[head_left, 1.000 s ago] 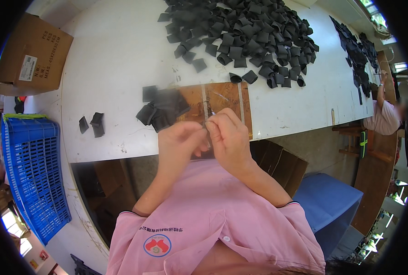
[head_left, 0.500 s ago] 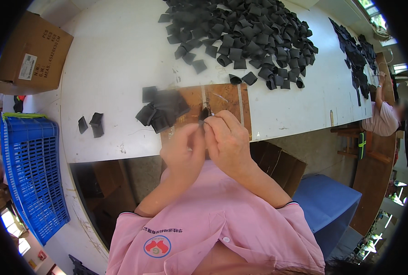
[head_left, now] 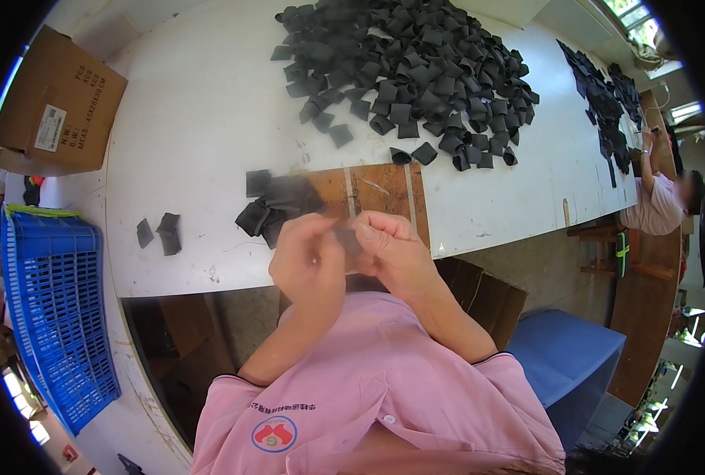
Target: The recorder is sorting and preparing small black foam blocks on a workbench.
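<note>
A small black fabric piece (head_left: pixel 348 241) is pinched between my two hands, just in front of a brown wooden board (head_left: pixel 380 190) at the table's near edge. My left hand (head_left: pixel 311 257) grips its left side and my right hand (head_left: pixel 394 249) its right side, fingers closed. Beside my left hand lies a small heap of black fabric pieces (head_left: pixel 277 202), partly over the board's left end. Farther left rest a few loose black pieces (head_left: pixel 169 233). Beyond the board spreads a large pile of black fabric loops (head_left: pixel 424 79).
A cardboard box (head_left: pixel 56 103) and a blue plastic basket (head_left: pixel 60 309) stand on the left. On the right are a blue stool (head_left: pixel 566 348) and an open carton (head_left: pixel 487 297) under the white table (head_left: pixel 202 103). A co-worker (head_left: pixel 659 202) sits at the far right.
Both hands have drawn back toward me, off the board, and the black piece between them now shows more. The view has shifted slightly.
</note>
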### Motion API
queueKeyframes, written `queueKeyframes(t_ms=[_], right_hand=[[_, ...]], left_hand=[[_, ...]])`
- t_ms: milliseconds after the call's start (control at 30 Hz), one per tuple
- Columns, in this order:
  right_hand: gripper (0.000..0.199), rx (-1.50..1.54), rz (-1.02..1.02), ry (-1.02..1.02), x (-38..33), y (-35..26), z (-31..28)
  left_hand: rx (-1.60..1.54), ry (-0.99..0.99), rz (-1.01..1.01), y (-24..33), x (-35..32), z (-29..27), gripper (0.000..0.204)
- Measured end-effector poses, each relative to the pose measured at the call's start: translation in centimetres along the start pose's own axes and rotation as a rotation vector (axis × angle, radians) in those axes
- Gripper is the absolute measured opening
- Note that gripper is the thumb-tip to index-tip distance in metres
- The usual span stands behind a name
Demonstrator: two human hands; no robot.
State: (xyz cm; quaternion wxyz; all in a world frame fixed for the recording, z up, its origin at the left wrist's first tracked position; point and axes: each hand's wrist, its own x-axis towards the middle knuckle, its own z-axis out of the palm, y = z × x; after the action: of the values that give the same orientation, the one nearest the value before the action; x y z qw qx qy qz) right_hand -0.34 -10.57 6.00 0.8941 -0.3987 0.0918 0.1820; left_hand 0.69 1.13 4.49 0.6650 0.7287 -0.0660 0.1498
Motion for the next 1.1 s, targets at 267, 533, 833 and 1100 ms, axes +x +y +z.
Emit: queueKeyframes(t_ms=[267,533,833,1100], right_hand=[[0.022,-0.242,-0.159,0.052,0.2,-4.1,0.3],[0.023,-0.191,-0.110,-0.065,0.1,-3.5,1.1],[0.025,-0.334,-0.119,-0.106,2.9,-4.2,0.4],[0.025,-0.403,-0.132,-0.112,3.2,-3.1,-0.6]], left_hand=[[-0.726,-0.123,-0.380,2.3,5.2,-2.4,0.014],[-0.500,-0.309,-0.536,3.1,3.3,-1.8,0.007],[-1.714,-0.407,-1.061,0.7,5.3,-2.0,0.007],[-1.527,-0.394,-1.140,-2.3,4.8,-2.7,0.018]])
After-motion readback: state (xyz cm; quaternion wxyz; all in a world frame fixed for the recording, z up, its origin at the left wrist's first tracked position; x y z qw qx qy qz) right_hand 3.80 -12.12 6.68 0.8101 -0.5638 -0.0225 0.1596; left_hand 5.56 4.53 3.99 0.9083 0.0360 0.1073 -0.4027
